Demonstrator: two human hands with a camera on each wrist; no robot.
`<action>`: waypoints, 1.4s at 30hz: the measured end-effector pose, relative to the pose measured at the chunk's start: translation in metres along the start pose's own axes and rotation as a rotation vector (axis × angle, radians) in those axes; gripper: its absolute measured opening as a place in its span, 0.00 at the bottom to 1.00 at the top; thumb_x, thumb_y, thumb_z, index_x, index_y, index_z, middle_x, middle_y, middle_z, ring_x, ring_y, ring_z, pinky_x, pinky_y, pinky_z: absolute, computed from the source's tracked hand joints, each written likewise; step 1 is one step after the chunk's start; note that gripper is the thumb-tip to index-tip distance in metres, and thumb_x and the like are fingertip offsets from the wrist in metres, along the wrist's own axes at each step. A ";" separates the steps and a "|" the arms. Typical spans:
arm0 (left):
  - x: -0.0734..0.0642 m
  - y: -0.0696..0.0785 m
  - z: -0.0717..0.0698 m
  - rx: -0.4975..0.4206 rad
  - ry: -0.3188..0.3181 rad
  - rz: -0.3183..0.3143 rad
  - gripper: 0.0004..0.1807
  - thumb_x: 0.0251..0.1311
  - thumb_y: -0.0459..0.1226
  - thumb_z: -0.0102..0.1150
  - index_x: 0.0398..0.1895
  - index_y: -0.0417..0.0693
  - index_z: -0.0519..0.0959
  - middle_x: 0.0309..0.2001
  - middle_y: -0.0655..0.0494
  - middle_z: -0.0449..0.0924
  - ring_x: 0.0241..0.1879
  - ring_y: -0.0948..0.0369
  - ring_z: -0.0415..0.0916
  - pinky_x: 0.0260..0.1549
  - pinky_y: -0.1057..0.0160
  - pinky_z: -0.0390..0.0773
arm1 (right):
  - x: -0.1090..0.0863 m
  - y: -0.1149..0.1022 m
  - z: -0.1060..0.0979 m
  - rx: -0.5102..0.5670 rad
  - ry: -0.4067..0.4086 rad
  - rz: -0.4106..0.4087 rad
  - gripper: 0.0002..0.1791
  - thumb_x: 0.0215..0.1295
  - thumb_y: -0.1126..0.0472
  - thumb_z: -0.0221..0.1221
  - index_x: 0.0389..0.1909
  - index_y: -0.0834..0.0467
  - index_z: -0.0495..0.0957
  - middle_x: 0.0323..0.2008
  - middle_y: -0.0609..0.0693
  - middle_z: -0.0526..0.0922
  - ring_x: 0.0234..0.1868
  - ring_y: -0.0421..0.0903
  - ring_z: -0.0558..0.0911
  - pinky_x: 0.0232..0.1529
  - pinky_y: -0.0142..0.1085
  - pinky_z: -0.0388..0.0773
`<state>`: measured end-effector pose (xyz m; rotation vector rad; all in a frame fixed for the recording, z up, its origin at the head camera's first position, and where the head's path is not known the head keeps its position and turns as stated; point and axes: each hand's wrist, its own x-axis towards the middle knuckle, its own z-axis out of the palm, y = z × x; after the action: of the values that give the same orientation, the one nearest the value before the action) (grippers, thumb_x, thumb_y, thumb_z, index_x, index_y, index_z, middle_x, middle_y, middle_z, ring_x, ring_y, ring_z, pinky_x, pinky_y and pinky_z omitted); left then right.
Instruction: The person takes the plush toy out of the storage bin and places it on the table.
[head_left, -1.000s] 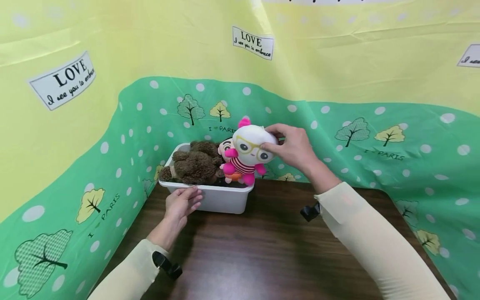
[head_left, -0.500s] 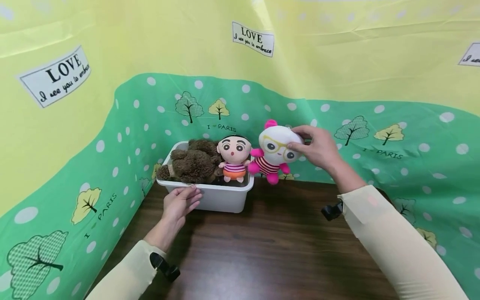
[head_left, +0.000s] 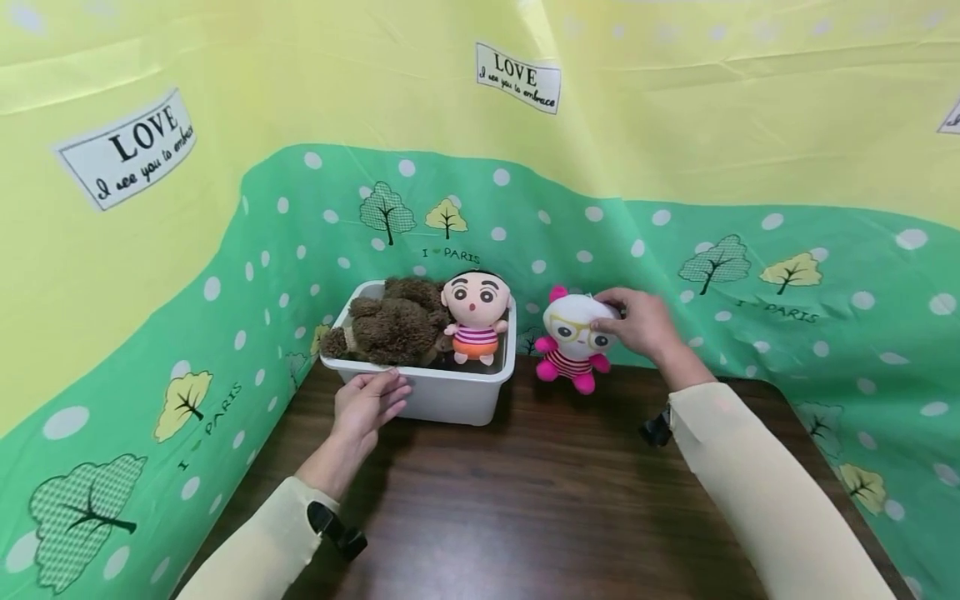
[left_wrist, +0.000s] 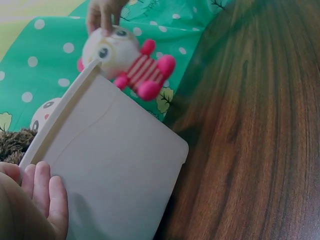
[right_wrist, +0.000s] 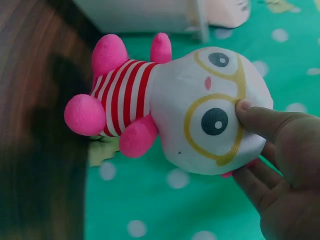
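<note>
My right hand pinches the white head of a panda plush toy, thumb on the face and fingers behind. The toy has yellow glasses, pink limbs and a red-striped body. It hangs low over the back of the table, right of a white plastic bin. In the right wrist view the thumb presses near one printed eye. My left hand holds the bin's front rim, thumb at the top and fingers against the outer wall. Inside the bin are a brown plush toy and a boy doll in orange shorts.
The dark wood table extends in front of the bin and to the right. A yellow and green printed cloth hangs close behind the bin and along the left side.
The panda plush toy has moved right from in front of the boy doll, past the bin's side, then down toward the table in my right hand. My left hand stays at the rim.
</note>
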<state>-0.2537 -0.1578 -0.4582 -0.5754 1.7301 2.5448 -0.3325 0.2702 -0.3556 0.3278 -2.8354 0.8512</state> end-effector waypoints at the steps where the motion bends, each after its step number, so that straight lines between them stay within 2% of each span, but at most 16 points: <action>1: 0.000 -0.001 0.001 -0.001 -0.001 0.000 0.14 0.66 0.38 0.66 0.48 0.45 0.72 0.35 0.56 0.91 0.37 0.61 0.90 0.43 0.59 0.89 | 0.000 0.005 0.004 -0.008 -0.012 0.008 0.23 0.67 0.57 0.69 0.60 0.60 0.80 0.55 0.63 0.83 0.54 0.61 0.81 0.49 0.55 0.84; 4: 0.000 -0.003 0.004 -0.003 -0.007 0.004 0.14 0.66 0.37 0.66 0.47 0.44 0.72 0.35 0.56 0.91 0.36 0.60 0.90 0.41 0.59 0.89 | 0.000 0.020 0.016 -0.033 -0.042 0.017 0.23 0.69 0.57 0.67 0.62 0.59 0.78 0.56 0.64 0.82 0.56 0.62 0.80 0.52 0.57 0.82; 9: -0.001 -0.004 0.007 0.010 -0.018 0.017 0.14 0.65 0.39 0.66 0.46 0.44 0.73 0.34 0.57 0.91 0.34 0.62 0.89 0.37 0.62 0.89 | 0.001 0.036 0.031 -0.038 -0.037 0.028 0.23 0.70 0.59 0.65 0.64 0.60 0.76 0.58 0.66 0.81 0.58 0.64 0.79 0.55 0.60 0.79; 15: -0.001 -0.004 0.006 0.025 0.001 0.024 0.13 0.65 0.39 0.66 0.46 0.44 0.74 0.33 0.58 0.90 0.31 0.63 0.88 0.33 0.64 0.88 | 0.010 0.043 0.043 -0.006 -0.020 0.040 0.24 0.72 0.57 0.64 0.66 0.58 0.75 0.60 0.66 0.79 0.58 0.64 0.78 0.55 0.59 0.79; 18: -0.001 -0.003 0.005 0.023 0.008 0.023 0.13 0.65 0.39 0.66 0.45 0.44 0.74 0.33 0.57 0.90 0.30 0.63 0.88 0.33 0.64 0.88 | 0.014 0.044 0.045 -0.025 -0.017 0.032 0.25 0.72 0.57 0.64 0.67 0.58 0.74 0.61 0.67 0.79 0.59 0.66 0.77 0.57 0.60 0.77; 26: 0.001 -0.002 0.005 0.018 0.001 0.040 0.13 0.65 0.39 0.66 0.45 0.43 0.73 0.33 0.56 0.90 0.29 0.63 0.87 0.32 0.64 0.87 | 0.023 0.041 0.046 -0.048 0.022 0.018 0.25 0.70 0.59 0.65 0.65 0.60 0.75 0.60 0.68 0.78 0.60 0.68 0.76 0.57 0.61 0.76; 34: 0.000 0.000 0.003 0.018 0.022 0.034 0.12 0.64 0.38 0.66 0.44 0.44 0.75 0.34 0.56 0.90 0.28 0.63 0.87 0.30 0.65 0.87 | 0.027 0.038 0.044 -0.047 -0.006 -0.010 0.25 0.69 0.60 0.66 0.65 0.61 0.75 0.61 0.67 0.78 0.60 0.67 0.76 0.56 0.61 0.76; 42: -0.001 -0.001 0.003 0.012 0.017 0.037 0.13 0.65 0.39 0.66 0.43 0.44 0.73 0.33 0.57 0.90 0.28 0.63 0.86 0.31 0.65 0.87 | 0.023 0.029 0.029 -0.097 -0.012 -0.067 0.24 0.68 0.59 0.67 0.61 0.63 0.77 0.52 0.65 0.82 0.49 0.62 0.79 0.47 0.56 0.77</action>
<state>-0.2539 -0.1547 -0.4578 -0.5718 1.7763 2.5598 -0.3644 0.2742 -0.3896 0.4135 -2.8465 0.6983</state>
